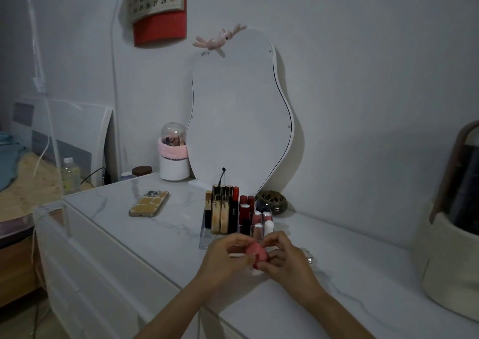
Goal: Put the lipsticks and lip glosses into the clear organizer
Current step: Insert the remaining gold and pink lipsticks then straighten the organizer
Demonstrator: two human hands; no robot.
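Both hands meet just at 6 o'clock of the clear organizer (207,237), the left hand (225,257) and right hand (281,257) each pinching a small pink rounded item (255,252), while lipsticks and glosses (234,213) stand upright inside the organizer.

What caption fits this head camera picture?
Both hands, left and right, hold a pink item before the filled organizer.
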